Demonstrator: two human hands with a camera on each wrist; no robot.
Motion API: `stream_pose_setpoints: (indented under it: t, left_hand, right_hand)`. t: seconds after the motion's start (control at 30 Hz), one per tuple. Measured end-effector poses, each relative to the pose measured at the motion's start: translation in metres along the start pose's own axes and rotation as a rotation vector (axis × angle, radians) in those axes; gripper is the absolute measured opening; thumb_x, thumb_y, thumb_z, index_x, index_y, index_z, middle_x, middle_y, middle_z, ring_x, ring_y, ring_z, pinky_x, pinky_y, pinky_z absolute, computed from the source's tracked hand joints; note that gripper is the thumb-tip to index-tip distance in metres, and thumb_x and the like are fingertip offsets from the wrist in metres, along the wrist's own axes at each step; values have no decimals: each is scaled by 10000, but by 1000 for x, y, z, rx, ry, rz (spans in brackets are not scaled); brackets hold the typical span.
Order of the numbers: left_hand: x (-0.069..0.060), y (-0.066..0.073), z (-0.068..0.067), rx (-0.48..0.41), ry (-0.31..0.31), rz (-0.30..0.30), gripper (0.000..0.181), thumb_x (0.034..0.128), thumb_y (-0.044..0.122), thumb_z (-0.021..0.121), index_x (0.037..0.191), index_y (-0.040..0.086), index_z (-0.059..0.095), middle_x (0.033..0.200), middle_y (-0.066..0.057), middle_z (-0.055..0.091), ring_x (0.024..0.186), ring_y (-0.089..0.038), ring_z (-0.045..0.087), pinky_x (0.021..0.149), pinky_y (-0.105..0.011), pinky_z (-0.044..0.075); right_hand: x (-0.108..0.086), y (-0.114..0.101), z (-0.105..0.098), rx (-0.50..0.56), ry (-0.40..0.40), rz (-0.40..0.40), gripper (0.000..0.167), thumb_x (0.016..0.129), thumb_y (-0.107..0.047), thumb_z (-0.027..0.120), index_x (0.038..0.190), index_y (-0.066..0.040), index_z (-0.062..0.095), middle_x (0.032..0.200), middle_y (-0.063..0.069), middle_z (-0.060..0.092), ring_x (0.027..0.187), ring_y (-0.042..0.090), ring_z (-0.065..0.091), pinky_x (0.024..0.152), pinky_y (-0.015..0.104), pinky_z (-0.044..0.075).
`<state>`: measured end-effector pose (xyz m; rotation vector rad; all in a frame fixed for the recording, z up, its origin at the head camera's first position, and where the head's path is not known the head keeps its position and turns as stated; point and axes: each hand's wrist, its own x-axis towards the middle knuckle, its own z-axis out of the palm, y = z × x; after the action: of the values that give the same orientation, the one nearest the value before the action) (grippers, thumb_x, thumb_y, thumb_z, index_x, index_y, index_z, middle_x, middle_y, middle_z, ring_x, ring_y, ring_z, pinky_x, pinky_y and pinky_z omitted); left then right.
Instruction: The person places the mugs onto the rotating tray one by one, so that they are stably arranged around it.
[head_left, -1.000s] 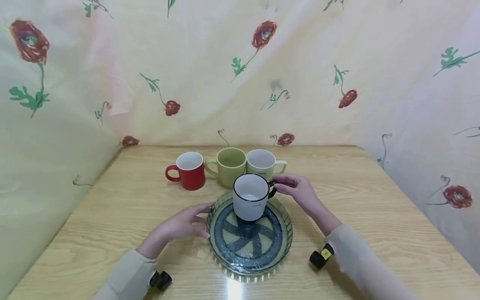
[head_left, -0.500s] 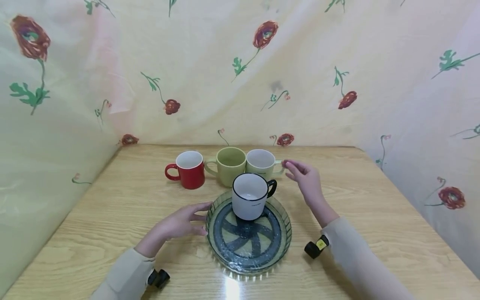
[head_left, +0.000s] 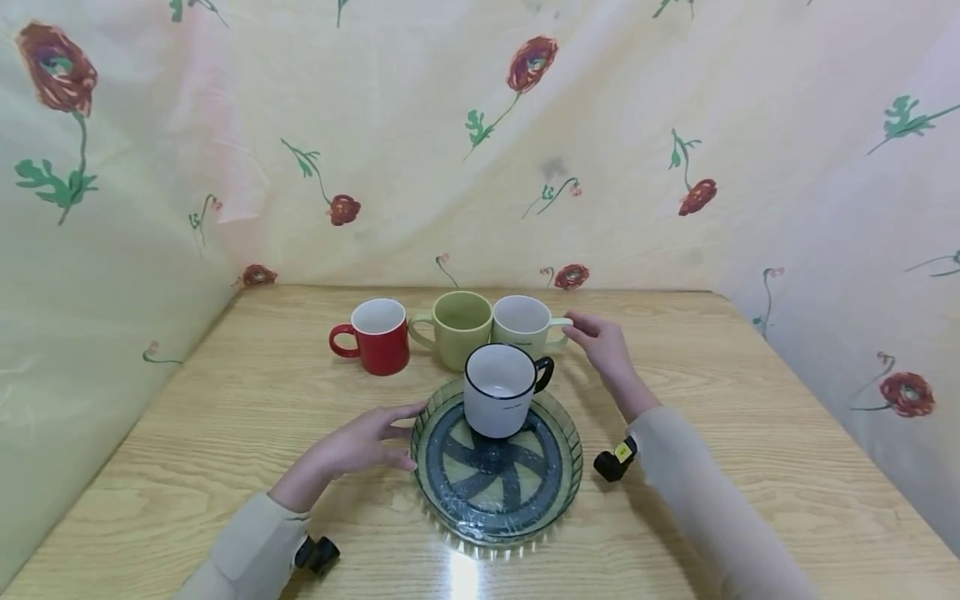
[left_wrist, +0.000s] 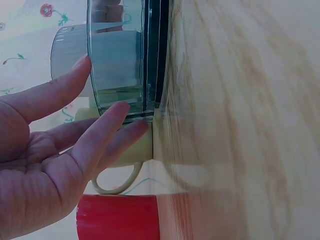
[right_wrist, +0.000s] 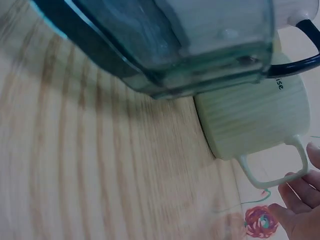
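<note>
A white mug with a black rim and handle (head_left: 498,408) stands on the round fluted glass dish (head_left: 553,508), toward its back. My left hand (head_left: 356,446) is at the dish's left side, fingers extended; in the left wrist view its fingertips (left_wrist: 120,107) touch the glass wall. Behind the dish, my right hand (head_left: 606,346) pinches the handle of a pale green mug (head_left: 517,335) that is white inside. The right wrist view has the thumb and fingers on that handle (right_wrist: 270,184), with the mug's base on the table.
An olive-green mug (head_left: 461,337) stands against the pale mug's left side, its handle to the left. Farther left is a red mug (head_left: 385,354), white inside. A flowered cloth (head_left: 412,150) rises behind the wooden table (head_left: 225,408).
My right hand has left the black handle of the white mug and moved back to the pale green mug's handle, which it now pinches. My left hand stays at the dish.
</note>
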<state>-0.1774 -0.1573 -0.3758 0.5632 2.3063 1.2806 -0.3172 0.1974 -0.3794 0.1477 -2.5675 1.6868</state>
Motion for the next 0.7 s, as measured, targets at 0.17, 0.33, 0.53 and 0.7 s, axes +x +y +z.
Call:
stream_pose_setpoints:
  t: [0.17, 0.33, 0.53, 0.7]
  left_hand:
    - [0, 2, 1, 0, 12, -22, 825, 812, 52, 749, 1501, -5, 298, 1551, -247, 303, 1343, -451, 435, 1062, -500, 441]
    - [-1, 4, 2, 6, 15, -16, 823, 812, 49, 749, 1497, -16, 297, 1543, -258, 310, 1340, -457, 436, 1059, -512, 441]
    - [-2, 4, 1, -11, 7, -2, 823, 814, 39, 745, 1495, -33, 288, 1543, -272, 297, 1336, -474, 430, 1054, -515, 444]
    - [-1, 2, 1, -21, -1, 12, 825, 817, 42, 743, 1495, -41, 280, 1547, -281, 279, 1334, -487, 425, 1052, -515, 446]
  right_hand:
    - [1, 2, 2, 17, 0, 39, 449, 996, -186, 543, 1393, 14, 483, 1415, 224, 508, 1311, 305, 496, 1110, 392, 414]
    - [1, 1, 1, 93, 7, 84, 443, 994, -194, 546, 1379, 20, 501, 1418, 204, 516, 1216, 196, 559, 1043, 309, 471]
    - [3, 4, -1, 159, -11, 123, 456, 990, -171, 548, 1390, 35, 474, 1430, 240, 483, 1094, 70, 586, 1016, 288, 482]
    - [4, 6, -1, 209, -14, 138, 451, 986, -176, 557, 1384, 23, 485, 1386, 177, 541, 1174, 147, 589, 1051, 340, 464]
